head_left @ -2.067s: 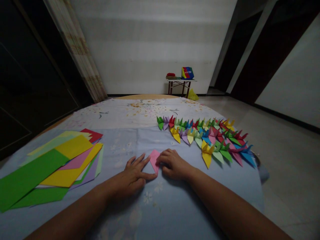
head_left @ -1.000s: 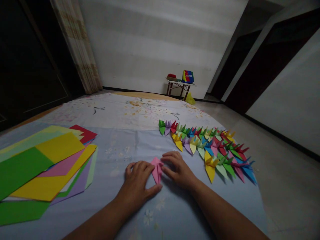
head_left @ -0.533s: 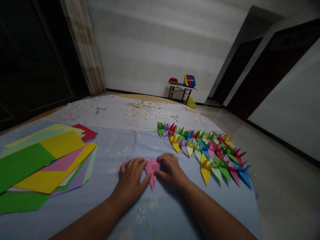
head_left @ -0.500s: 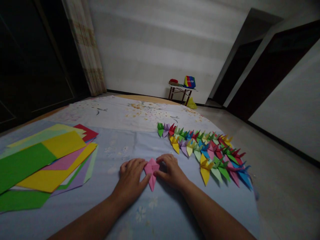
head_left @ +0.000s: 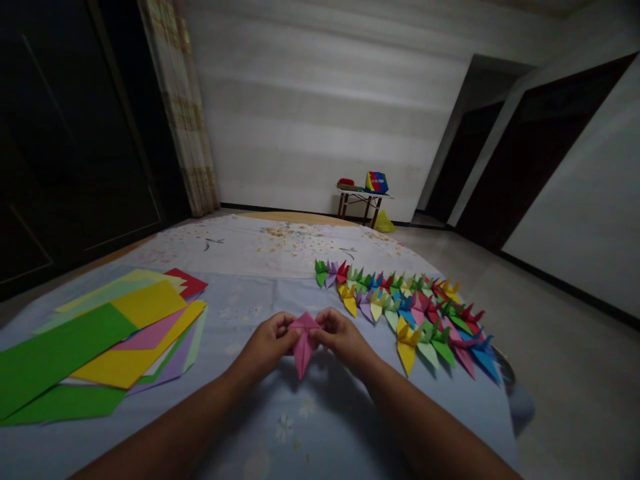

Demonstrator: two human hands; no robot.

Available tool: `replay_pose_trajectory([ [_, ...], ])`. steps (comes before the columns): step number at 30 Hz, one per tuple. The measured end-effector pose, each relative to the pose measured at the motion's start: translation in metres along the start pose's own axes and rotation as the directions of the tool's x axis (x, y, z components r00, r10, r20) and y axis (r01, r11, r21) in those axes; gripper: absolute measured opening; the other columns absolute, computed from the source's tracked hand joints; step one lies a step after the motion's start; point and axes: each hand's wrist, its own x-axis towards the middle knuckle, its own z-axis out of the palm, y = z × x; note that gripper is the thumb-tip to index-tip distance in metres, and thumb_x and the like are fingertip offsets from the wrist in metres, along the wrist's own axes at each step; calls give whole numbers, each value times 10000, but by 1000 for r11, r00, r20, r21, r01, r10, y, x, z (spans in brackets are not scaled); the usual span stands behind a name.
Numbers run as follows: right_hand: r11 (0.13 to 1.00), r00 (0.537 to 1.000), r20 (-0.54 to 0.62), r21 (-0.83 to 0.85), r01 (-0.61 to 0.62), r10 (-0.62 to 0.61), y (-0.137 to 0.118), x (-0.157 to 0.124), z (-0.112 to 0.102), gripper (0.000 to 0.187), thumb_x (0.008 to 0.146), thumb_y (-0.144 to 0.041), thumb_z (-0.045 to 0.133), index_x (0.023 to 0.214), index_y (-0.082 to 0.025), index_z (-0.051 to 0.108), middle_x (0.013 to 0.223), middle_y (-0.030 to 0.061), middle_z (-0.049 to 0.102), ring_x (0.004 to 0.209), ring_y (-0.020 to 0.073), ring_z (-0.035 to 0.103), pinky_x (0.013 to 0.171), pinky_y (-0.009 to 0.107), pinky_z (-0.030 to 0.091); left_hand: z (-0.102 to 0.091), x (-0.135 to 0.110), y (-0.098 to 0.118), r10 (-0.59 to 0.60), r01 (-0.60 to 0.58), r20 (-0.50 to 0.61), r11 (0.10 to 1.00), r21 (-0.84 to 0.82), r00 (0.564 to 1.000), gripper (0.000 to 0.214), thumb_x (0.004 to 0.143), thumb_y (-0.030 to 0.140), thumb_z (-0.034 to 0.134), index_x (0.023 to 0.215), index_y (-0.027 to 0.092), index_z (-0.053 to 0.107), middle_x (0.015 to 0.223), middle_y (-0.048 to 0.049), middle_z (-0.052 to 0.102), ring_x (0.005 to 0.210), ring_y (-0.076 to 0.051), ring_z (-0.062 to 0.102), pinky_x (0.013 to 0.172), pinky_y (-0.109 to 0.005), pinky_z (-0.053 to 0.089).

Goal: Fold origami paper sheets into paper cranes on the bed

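Observation:
A pink folded paper, kite-shaped with a long point toward me, is held between both hands near the middle of the table. My left hand pinches its left side, thumb on the near face and fingers curled behind. On the opposite edge my right hand has the same pinch. The paper appears raised slightly off the cloth, with shadow beneath the hands. Beyond my right hand stand rows of folded paper cranes in yellow, green, red, blue, pink and purple.
Loose coloured paper sheets lie fanned in a pile on the left. A pale blue flowered cloth covers the near table. Against the far wall is a small table with a colourful box on it.
My fingers have closed on the pink paper's sides and lifted it a little; its upper part looks opened wider. The whole view has tilted slightly upward.

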Motion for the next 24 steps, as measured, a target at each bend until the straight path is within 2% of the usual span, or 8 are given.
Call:
replay_pose_trajectory([
  [7, 993, 998, -24, -99, -62, 60, 12, 17, -8, 415, 577, -448, 737, 766, -146, 523, 525, -59, 552, 414, 51, 443, 420, 173, 307, 0, 12, -17, 37, -40, -104, 999, -26, 994, 251, 677, 348, 646, 800, 152, 548, 700, -12, 660, 638, -159, 632, 578, -249, 454],
  [12, 999, 999, -41, -42, -5, 3, 26, 20, -10, 373, 606, -429, 726, 780, -144, 561, 549, -58, 531, 423, 39, 420, 420, 167, 300, 2, 17, -27, 29, -36, -106, 997, -69, 994, 236, 691, 334, 638, 815, 152, 553, 657, 3, 651, 589, -140, 611, 553, -225, 423],
  [17, 1000, 1000, -22, -19, 1, -2, 28, 19, -11, 329, 619, -404, 725, 767, -152, 574, 537, -61, 511, 419, 35, 392, 411, 162, 288, 2, 17, -26, 18, -33, -106, 989, -144, 994, 231, 671, 318, 659, 807, 163, 556, 616, 24, 641, 552, -125, 591, 546, -216, 406],
  [24, 1000, 1000, 1, 12, -15, 15, 28, 15, -11, 300, 627, -383, 722, 790, -158, 608, 518, -58, 512, 418, 45, 393, 410, 173, 301, 7, 12, -20, -22, -3, -122, 979, -204, 992, 227, 637, 299, 671, 794, 162, 580, 654, 7, 660, 588, -140, 604, 580, -240, 430],
])
